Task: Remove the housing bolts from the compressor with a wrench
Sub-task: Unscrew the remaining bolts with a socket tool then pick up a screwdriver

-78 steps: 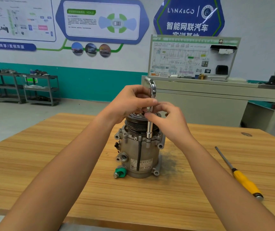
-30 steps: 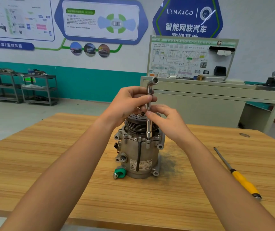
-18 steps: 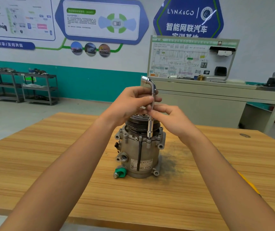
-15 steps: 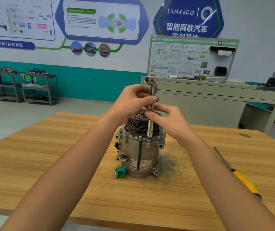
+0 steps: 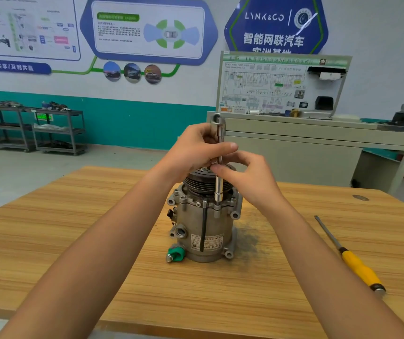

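1. Left hand was wrapped round the upper shaft of the wrench. Right hand pinched the shaft just below it.
2. Wrench stood upright, socket end down on the compressor's near top flange.
3. Compressor sat mid-desk, pulley end up.
4. Yellow-handled screwdriver lay on the desk, well off to the right.
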